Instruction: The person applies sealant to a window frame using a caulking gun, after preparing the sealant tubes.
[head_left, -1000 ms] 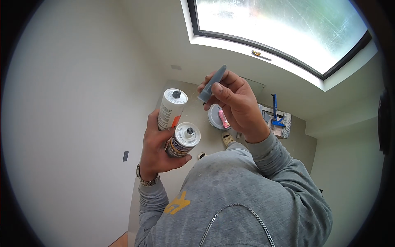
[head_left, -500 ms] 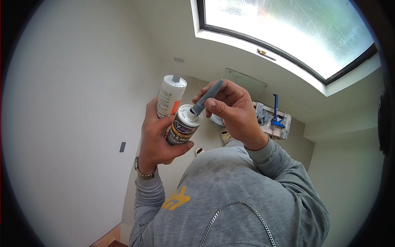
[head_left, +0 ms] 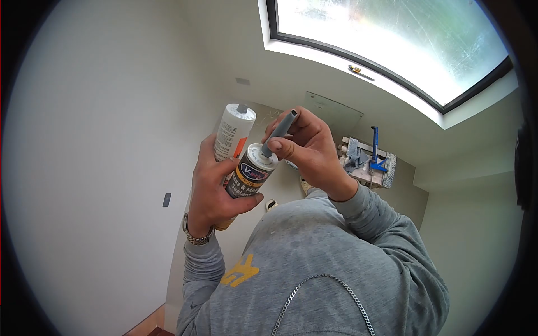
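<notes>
Two sealant cartridges are gripped together in my left hand (head_left: 210, 187). The nearer one, a dark-labelled sealant cartridge (head_left: 250, 175), is tilted with its white top facing up. Behind it stands a white cartridge (head_left: 231, 133) with an orange patch and a grey stub on top. My right hand (head_left: 314, 148) pinches a grey tapered nozzle (head_left: 280, 133) between thumb and fingers. The nozzle's wide base meets the top of the dark cartridge, and its narrow tip points up and right. Whether it is threaded on cannot be made out.
A platform (head_left: 386, 176) with a blue-handled tool (head_left: 376, 151) and a grey cloth (head_left: 356, 159) stands beyond my right arm. A glass panel (head_left: 334, 111) is by the wall. On the window sill lies a yellow-handled tool (head_left: 355, 69).
My right hand has shifted slightly left and brought the nozzle more upright, with its base down against the dark cartridge's top. That cartridge has turned a little, showing more of its label.
</notes>
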A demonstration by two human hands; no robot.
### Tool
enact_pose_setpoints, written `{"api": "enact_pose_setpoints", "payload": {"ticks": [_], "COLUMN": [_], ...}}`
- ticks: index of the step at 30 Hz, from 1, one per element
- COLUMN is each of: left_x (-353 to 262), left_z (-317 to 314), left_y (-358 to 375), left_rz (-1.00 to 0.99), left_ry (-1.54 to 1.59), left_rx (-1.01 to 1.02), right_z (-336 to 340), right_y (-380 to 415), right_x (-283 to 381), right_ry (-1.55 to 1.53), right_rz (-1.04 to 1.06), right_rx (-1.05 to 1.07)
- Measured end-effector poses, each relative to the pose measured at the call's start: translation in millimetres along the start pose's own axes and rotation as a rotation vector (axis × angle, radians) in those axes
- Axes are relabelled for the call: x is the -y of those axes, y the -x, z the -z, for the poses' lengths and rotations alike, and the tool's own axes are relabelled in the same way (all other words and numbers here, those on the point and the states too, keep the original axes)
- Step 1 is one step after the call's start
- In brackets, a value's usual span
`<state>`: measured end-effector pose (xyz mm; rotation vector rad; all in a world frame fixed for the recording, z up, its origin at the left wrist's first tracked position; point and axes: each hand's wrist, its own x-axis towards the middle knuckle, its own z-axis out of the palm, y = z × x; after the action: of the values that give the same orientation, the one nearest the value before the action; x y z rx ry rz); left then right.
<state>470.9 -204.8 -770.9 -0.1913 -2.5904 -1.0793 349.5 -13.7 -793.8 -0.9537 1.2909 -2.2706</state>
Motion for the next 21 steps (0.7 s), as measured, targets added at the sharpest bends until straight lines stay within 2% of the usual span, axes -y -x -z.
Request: {"api": "enact_pose_setpoints", "payload": {"ticks": [4,7,9,18,21], "left_x": [-1,-6,-13,-42,-50], "left_z": [-2,-6,-11,-28,-35], "left_y": [-1,0,2,9,6], "left_rz": [-0.003,-0.004,-0.005,0.025,0.051], "left_ry": [-0.008,-0.032,-0.04,-0.252,-0.226], "left_rx": [-0.002,-0.019,-0.034,-0.053,-0.094], "right_z": [-8,-12,-10,15,25], "right_y": [3,7,13,23,24], "right_x": [8,9,7,16,18], "right_ry": [-0.083,0.001,-0.093,-0.089,-0.101], "right_rz": [-0.067,-0.072,-0.084,-0.199,-0.1], "right_rx": [-0.058,-0.133,-0.135,-0.047,-0.001]}}
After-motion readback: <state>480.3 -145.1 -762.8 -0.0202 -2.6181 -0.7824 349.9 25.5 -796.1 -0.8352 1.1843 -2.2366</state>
